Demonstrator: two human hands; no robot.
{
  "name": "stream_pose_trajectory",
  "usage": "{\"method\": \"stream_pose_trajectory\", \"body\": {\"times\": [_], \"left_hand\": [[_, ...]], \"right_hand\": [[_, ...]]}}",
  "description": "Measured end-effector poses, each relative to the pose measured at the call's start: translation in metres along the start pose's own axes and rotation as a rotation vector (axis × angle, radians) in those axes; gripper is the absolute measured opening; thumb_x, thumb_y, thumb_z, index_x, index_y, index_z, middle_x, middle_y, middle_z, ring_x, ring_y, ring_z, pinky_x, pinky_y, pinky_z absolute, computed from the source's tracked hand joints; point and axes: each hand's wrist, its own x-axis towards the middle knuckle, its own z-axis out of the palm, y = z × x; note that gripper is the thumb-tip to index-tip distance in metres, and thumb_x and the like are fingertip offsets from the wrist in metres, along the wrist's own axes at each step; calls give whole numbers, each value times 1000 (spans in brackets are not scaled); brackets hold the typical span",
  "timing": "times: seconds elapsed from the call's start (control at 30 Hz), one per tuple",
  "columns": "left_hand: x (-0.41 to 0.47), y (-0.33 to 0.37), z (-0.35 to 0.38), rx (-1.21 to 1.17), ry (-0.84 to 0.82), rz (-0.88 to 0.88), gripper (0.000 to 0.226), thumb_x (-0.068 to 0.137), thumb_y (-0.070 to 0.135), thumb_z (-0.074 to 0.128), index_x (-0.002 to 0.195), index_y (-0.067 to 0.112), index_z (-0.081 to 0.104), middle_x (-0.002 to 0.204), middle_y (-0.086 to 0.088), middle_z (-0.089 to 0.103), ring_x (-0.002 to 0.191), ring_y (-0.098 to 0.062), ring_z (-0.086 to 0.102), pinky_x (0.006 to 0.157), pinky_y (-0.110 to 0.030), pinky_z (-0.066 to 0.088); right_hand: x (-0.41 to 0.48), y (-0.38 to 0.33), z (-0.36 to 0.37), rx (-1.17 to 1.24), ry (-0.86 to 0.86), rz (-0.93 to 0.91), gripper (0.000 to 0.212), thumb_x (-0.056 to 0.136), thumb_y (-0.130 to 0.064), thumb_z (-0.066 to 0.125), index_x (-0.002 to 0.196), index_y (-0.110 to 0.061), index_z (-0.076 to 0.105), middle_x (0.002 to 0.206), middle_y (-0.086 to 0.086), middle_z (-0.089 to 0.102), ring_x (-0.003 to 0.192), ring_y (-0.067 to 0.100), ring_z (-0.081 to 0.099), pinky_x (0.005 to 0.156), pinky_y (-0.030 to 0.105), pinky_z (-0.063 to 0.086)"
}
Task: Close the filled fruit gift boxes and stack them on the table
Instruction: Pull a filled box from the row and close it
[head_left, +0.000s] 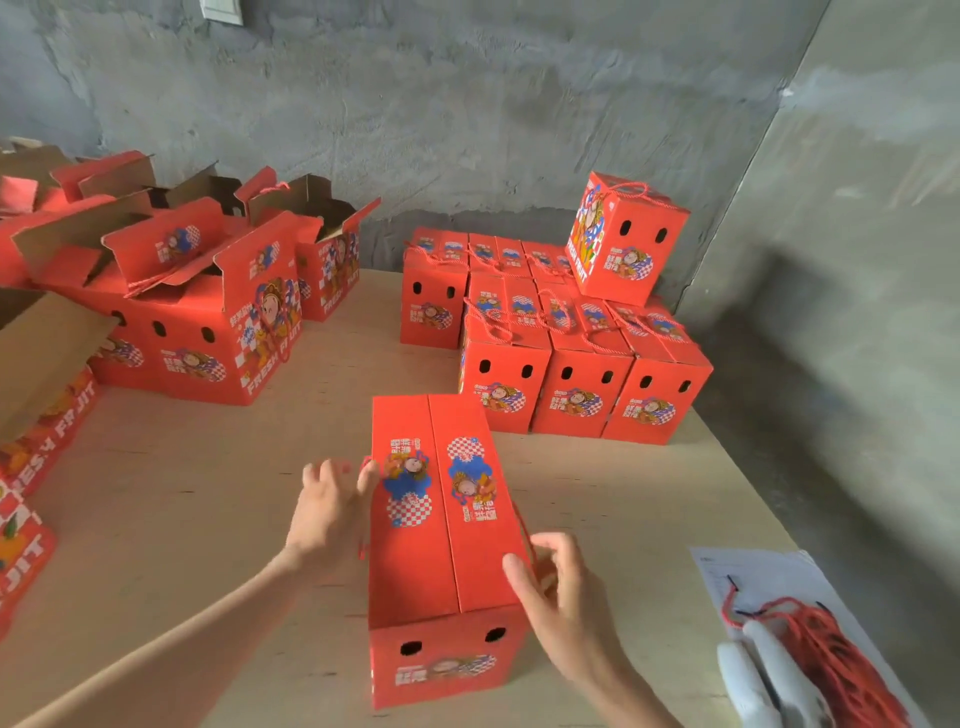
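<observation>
A red fruit gift box (441, 525) stands in front of me on the wooden table (208, 493), its two top flaps folded shut. My left hand (332, 514) is at the box's left edge, fingertips pinching the red cord there. At the right edge my right hand (561, 592) pinches the red rope handle (524, 530). Several closed boxes (576, 358) are grouped at the back right, and one more (626, 239) sits tilted on top of them.
Several open boxes (197, 301) with raised flaps stand at the back left, others (36, 410) run along the left edge. A bundle of red cords (826, 660), a white glove (763, 675) and a paper sheet (753, 571) lie near the right. Concrete walls close the back and right.
</observation>
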Motion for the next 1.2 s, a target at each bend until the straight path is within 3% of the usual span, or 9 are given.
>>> {"method": "stream_pose_trajectory", "body": {"times": [0.07,0.17,0.37,0.53,0.63,0.8,0.97,1.07,1.2], "left_hand": [[-25,-7,-5,-137,-1,-267,54,93,49,41,55,10,40,50,-4,46,56,-26,46,57,-37,43],[-51,-7,-7,-245,-320,-580,75,93,59,31,35,14,44,34,-1,46,37,-18,45,50,-27,40],[-32,15,-4,-992,-253,-1034,24,90,15,54,67,12,58,44,0,56,38,-14,51,53,-24,38],[-20,28,0,-928,-36,-934,33,90,5,47,58,10,47,54,-7,46,52,-21,40,54,-27,32],[-9,50,-21,-789,75,-535,43,85,-3,40,47,17,45,46,-2,42,46,-18,34,48,-24,28],[20,99,-66,-1044,36,-223,17,95,1,46,87,12,56,69,-2,61,56,-10,55,52,-22,48],[3,53,-51,-413,1,-447,26,80,13,68,104,8,60,103,-10,58,96,-26,57,80,-28,44],[-20,13,-33,-556,-280,-743,30,76,32,69,93,12,54,95,-10,49,92,-26,50,81,-33,34],[-38,-7,-8,-843,-507,-1143,13,88,16,56,90,7,48,80,-14,63,74,-27,63,75,-38,45]], "right_hand": [[3,11,-4,191,-114,317,47,94,-51,42,92,-10,65,85,7,71,79,22,66,77,39,53],[9,12,6,458,-325,570,63,94,-58,28,88,-12,71,90,7,73,88,22,66,77,34,51],[63,-30,16,748,-140,557,35,93,-32,57,104,0,68,102,21,68,91,33,65,81,42,52],[82,-77,-2,600,51,153,20,97,-15,49,85,-5,63,104,16,68,99,27,64,93,38,48],[76,-111,-9,531,-141,-97,29,99,-7,40,76,-9,58,98,19,69,78,19,66,76,25,53],[68,-149,0,416,-447,-131,25,95,-2,36,82,-3,57,84,19,63,61,23,57,61,25,45],[66,-151,2,312,-462,-52,23,96,-6,34,93,-5,56,85,14,63,55,18,55,49,20,41],[63,-144,11,217,-498,-26,22,98,-10,33,88,-11,53,86,11,62,55,15,52,52,21,38],[58,-134,26,232,-544,16,21,99,-6,32,96,-4,53,75,6,56,56,11,47,51,15,40]]}}
